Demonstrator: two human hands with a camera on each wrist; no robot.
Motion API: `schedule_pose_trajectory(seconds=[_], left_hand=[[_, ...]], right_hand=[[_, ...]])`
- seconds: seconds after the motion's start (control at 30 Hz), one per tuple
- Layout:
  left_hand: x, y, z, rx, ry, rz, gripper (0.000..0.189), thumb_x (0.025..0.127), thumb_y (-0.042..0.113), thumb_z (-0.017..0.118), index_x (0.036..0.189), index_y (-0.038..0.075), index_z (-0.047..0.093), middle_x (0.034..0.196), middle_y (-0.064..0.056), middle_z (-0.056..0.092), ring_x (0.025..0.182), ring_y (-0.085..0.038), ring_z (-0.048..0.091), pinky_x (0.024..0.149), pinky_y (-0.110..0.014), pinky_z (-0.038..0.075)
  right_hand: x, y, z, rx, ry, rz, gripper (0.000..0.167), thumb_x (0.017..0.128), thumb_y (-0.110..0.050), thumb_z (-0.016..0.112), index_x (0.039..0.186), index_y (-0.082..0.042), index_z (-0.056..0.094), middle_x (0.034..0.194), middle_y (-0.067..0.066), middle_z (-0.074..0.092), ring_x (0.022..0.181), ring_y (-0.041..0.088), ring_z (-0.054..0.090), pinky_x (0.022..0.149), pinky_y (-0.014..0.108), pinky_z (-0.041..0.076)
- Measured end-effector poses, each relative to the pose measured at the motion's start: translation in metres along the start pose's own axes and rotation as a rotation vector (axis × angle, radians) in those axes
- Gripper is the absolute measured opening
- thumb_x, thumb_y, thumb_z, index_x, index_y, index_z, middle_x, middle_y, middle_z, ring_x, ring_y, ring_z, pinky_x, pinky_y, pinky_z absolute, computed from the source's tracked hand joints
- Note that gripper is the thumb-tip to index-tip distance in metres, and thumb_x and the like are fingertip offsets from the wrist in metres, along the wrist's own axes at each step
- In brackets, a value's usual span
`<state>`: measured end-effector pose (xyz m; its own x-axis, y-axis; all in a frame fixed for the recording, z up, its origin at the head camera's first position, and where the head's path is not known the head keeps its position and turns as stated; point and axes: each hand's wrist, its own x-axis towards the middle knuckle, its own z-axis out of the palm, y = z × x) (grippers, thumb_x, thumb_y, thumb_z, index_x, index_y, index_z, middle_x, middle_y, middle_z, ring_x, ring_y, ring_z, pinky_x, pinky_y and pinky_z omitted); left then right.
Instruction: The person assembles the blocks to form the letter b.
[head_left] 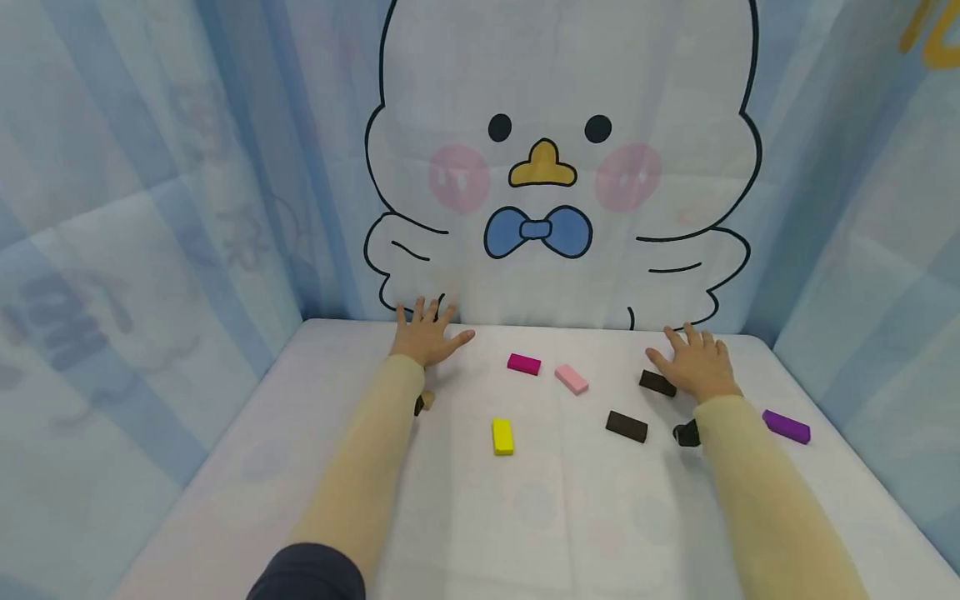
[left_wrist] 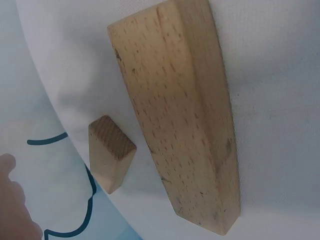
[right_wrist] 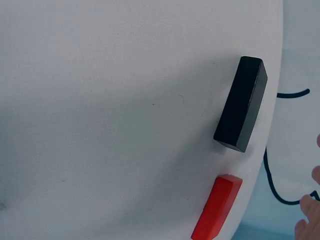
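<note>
My left hand [head_left: 422, 337] is stretched over the far left of the table with its fingers spread and nothing in them. In the left wrist view a large wooden block [left_wrist: 175, 110] and a smaller wooden block [left_wrist: 111, 152] lie beneath it; one wooden block [head_left: 428, 399] peeks out beside that wrist in the head view. My right hand [head_left: 699, 367] reaches over the far right, fingers apart and holding nothing. A black block [head_left: 658, 383] lies just left of it. The right wrist view shows a black block [right_wrist: 241, 104] and a red block [right_wrist: 217, 207].
Between the arms lie a magenta block [head_left: 524, 364], a pink block [head_left: 572, 379], a yellow block [head_left: 502, 437] and a dark block [head_left: 627, 427]. A purple block [head_left: 787, 427] is right of the right forearm. Curtains [head_left: 150, 208] surround the white table [head_left: 465, 533].
</note>
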<state>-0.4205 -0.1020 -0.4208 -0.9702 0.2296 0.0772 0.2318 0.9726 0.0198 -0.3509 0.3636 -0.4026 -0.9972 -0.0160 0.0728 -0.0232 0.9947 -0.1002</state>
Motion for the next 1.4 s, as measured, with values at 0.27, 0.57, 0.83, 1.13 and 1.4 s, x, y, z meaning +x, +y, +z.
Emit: schedule_pose_trajectory(seconds=[0.27, 0.57, 0.83, 1.13, 1.4], left_hand=[[-0.001, -0.006, -0.009, -0.022, -0.008, 0.025, 0.088, 0.099, 0.08, 0.027, 0.167, 0.026, 0.016, 0.173, -0.014, 0.018, 0.161, -0.039, 0.004, 0.125, -0.071, 0.001], [-0.013, -0.025, -0.025, -0.039, -0.047, 0.022, 0.088, 0.101, 0.077, 0.026, 0.166, 0.018, 0.022, 0.171, -0.019, 0.02, 0.16, -0.043, 0.006, 0.124, -0.071, 0.008], [-0.023, -0.036, -0.022, -0.079, -0.136, 0.054, 0.083, 0.104, 0.069, 0.035, 0.16, 0.009, 0.038, 0.163, -0.023, 0.036, 0.153, -0.046, 0.028, 0.124, -0.068, 0.02], [-0.044, -0.014, -0.002, -0.053, -0.19, 0.2, 0.065, 0.106, 0.056, 0.049, 0.153, 0.01, 0.049, 0.156, -0.016, 0.05, 0.145, -0.037, 0.044, 0.123, -0.055, 0.032], [-0.081, 0.023, 0.01, -0.12, -0.185, 0.301, 0.049, 0.104, 0.049, 0.059, 0.142, 0.018, 0.062, 0.146, -0.008, 0.06, 0.134, -0.029, 0.055, 0.117, -0.047, 0.043]], right_hand=[[0.005, 0.0, -0.003, 0.024, 0.007, -0.024, 0.081, 0.107, -0.059, 0.037, 0.157, 0.003, 0.03, 0.16, 0.039, 0.018, 0.144, 0.063, 0.02, 0.119, 0.076, 0.016], [0.003, 0.0, -0.013, 0.012, 0.028, -0.063, 0.059, 0.106, -0.04, 0.046, 0.148, 0.002, 0.046, 0.152, 0.037, 0.036, 0.135, 0.063, 0.034, 0.111, 0.077, 0.028], [0.0, -0.009, -0.004, -0.03, 0.026, -0.174, 0.048, 0.105, -0.034, 0.051, 0.138, 0.001, 0.059, 0.146, 0.034, 0.05, 0.129, 0.058, 0.048, 0.106, 0.074, 0.039], [-0.019, -0.043, 0.012, -0.084, 0.004, -0.326, 0.036, 0.101, -0.027, 0.062, 0.129, -0.005, 0.07, 0.132, 0.024, 0.065, 0.118, 0.046, 0.061, 0.102, 0.066, 0.049], [-0.047, -0.062, 0.019, 0.026, -0.167, -0.316, 0.035, 0.1, -0.029, 0.067, 0.127, -0.007, 0.069, 0.106, 0.009, 0.071, 0.084, 0.021, 0.063, 0.076, 0.041, 0.06]])
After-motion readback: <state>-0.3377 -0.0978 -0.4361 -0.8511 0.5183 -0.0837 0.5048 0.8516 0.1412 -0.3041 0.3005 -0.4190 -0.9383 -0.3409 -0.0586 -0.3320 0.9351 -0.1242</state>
